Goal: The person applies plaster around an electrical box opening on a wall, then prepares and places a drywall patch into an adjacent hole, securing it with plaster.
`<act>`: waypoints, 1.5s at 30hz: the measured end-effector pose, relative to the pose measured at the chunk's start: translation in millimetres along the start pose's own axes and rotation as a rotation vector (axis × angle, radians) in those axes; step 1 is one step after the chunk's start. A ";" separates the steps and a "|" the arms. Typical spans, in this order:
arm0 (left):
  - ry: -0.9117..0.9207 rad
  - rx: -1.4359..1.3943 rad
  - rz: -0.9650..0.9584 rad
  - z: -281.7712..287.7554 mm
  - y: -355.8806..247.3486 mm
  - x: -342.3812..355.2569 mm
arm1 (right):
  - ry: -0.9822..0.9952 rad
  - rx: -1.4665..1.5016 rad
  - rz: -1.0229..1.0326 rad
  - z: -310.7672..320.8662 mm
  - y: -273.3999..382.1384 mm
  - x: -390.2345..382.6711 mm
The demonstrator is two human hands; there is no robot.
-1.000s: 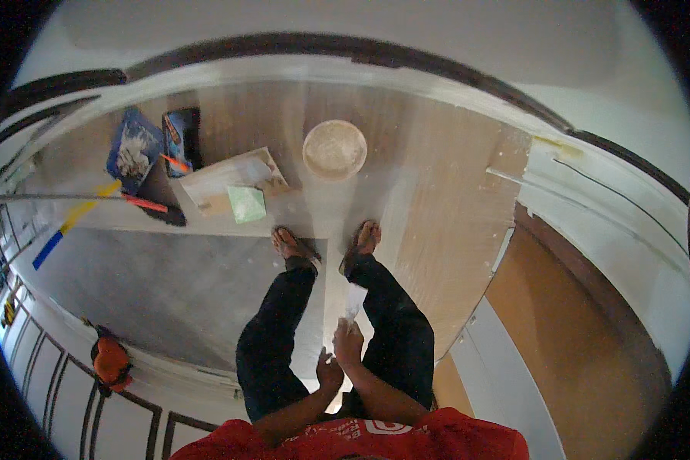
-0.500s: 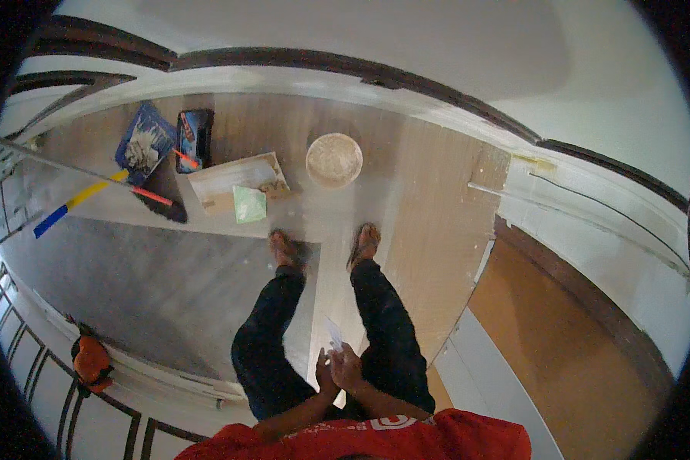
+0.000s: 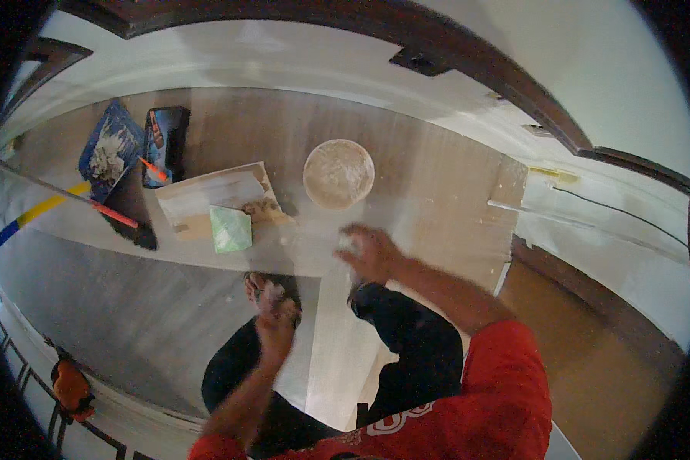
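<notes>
My left hand [image 3: 276, 322] reaches over my left foot, blurred, with something pale and indistinct at its fingers; I cannot make out its grip. My right hand [image 3: 366, 251] hangs open in the air, fingers apart and slightly curved, just below a round container [image 3: 338, 173] of pale, dusty material. Left of the container lies a flat cardboard piece [image 3: 192, 196], with a pale green square [image 3: 230, 228] over its front edge.
A blue tray [image 3: 107, 153] with whitish material, a black case [image 3: 175, 130] and a brush with red-handled shaft [image 3: 115, 215] lie at the left. An orange-black object [image 3: 73, 387] sits lower left. A pale wall [image 3: 284, 57] curves along the back; a brown panel [image 3: 575, 337] is at right.
My hands have parted and moved up and forward, the right one farther. My body is bent lower. The pale blade that was at my joined hands no longer shows clearly.
</notes>
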State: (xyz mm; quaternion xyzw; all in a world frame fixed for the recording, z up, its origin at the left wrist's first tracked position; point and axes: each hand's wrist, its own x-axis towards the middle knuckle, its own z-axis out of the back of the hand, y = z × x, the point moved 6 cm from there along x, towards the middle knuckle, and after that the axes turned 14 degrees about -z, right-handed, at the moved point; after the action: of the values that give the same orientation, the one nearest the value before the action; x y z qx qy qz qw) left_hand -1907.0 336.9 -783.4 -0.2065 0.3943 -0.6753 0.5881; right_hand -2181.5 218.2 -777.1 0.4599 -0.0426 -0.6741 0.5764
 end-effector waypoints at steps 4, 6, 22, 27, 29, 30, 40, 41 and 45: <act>0.036 -0.338 0.163 47.0 -0.7 132.3 | -0.081 -0.041 0.071 20.6 -13.6 100.4; 0.009 -0.280 -0.036 56.8 -9.0 168.9 | -0.132 0.034 0.146 12.6 -13.3 125.8; -0.172 0.063 -0.780 38.5 -130.7 246.9 | -0.328 -0.083 0.263 14.5 -38.4 193.3; -0.133 0.233 -0.544 17.2 -78.0 303.4 | -0.132 -0.226 0.203 -0.9 -66.8 193.5; -0.150 0.261 -0.476 15.0 -70.1 316.5 | -0.199 -0.352 0.142 7.3 -76.0 198.1; -0.157 0.274 -0.461 9.8 -65.5 321.3 | -0.229 -0.412 0.107 7.8 -82.6 197.6; 0.145 0.281 -0.282 -91.8 30.7 344.8 | -0.130 -0.477 -0.169 6.9 -174.6 143.4; 0.059 0.374 -0.430 -94.9 37.2 348.5 | -0.143 -0.458 -0.179 9.7 -181.3 140.7; 0.239 0.596 -0.591 -111.7 52.4 355.6 | -0.226 -0.256 -0.214 13.4 -219.8 126.9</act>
State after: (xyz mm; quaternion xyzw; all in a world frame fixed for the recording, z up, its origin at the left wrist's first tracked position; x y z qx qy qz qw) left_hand -2036.2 29.1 -957.2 -0.0523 0.1714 -0.9180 0.3537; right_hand -2341.6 181.3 -971.0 0.3062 0.0281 -0.7787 0.5469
